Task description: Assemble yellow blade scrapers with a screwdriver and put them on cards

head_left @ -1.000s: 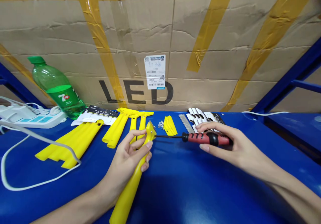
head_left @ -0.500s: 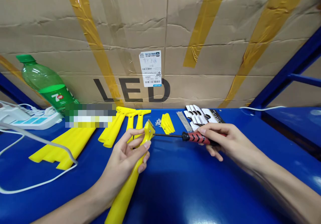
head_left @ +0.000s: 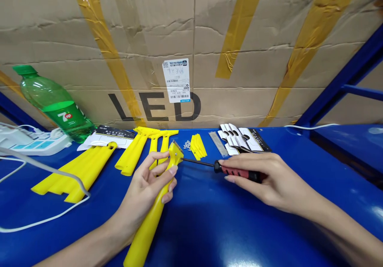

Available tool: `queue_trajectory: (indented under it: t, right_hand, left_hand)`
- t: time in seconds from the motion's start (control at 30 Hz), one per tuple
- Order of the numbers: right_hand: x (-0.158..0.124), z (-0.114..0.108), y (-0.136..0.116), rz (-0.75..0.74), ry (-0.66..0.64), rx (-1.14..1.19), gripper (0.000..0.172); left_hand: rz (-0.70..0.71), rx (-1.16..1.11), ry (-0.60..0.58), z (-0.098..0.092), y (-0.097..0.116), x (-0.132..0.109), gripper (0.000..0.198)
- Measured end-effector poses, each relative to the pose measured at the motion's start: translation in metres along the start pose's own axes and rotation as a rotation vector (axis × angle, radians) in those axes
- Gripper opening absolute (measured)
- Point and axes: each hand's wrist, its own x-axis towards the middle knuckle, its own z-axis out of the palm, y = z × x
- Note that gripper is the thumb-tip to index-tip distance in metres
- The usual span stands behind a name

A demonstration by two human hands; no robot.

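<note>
My left hand (head_left: 154,181) is closed around the neck of a yellow scraper (head_left: 146,227), whose long handle slopes down toward me. A thin metal blade shows at the scraper's head. My right hand (head_left: 263,177) grips the red and black handle of a screwdriver (head_left: 236,172) from the right. The dark shaft points left, its tip at the side of the scraper's head; whether it sits in a screw I cannot tell. Behind lie small screws (head_left: 187,144), yellow plastic pieces (head_left: 198,146) and a stack of metal blades (head_left: 218,143).
Several yellow handles (head_left: 80,171) and scraper bodies (head_left: 134,151) lie at left on the blue table (head_left: 227,219). White printed cards (head_left: 235,139) stand at the back. A green bottle (head_left: 67,113), a power strip (head_left: 44,145) and a white cable (head_left: 56,215) are at left. A cardboard box (head_left: 239,99) rises behind.
My right-hand fingers have shifted on the screwdriver handle, now stretched along it, and the handle looks turned and slightly lower. The scraper stays in my left hand. The whole view has moved slightly.
</note>
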Motion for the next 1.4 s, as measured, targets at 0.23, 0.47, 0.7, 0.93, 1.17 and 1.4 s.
queue_trajectory:
  t: [0.23, 0.47, 0.7, 0.93, 1.17, 1.4]
  right_hand:
    - [0.004, -0.001, -0.004, 0.389, -0.075, 0.287, 0.039]
    - [0.005, -0.018, 0.009, 0.367, -0.123, 0.229, 0.038]
    - [-0.001, -0.021, 0.010, 0.230, 0.018, 0.224, 0.029]
    - [0.001, -0.013, 0.002, 0.170, 0.052, 0.185, 0.024]
    - [0.001, -0.013, 0.001, 0.187, 0.043, 0.189, 0.026]
    - [0.002, -0.015, 0.000, 0.205, 0.058, 0.218, 0.027]
  left_hand:
    - [-0.026, -0.022, -0.005, 0.000, -0.002, 0.003, 0.050]
    - [-0.112, -0.084, -0.014, -0.001, -0.012, 0.007, 0.056]
    - [-0.121, -0.135, -0.008, -0.007, -0.012, 0.008, 0.050]
    - [-0.157, -0.184, -0.059, -0.008, -0.012, 0.005, 0.045]
    - [-0.166, -0.195, -0.066, -0.007, -0.011, 0.004, 0.041]
    - [-0.162, -0.200, -0.054, -0.008, -0.015, 0.005, 0.050]
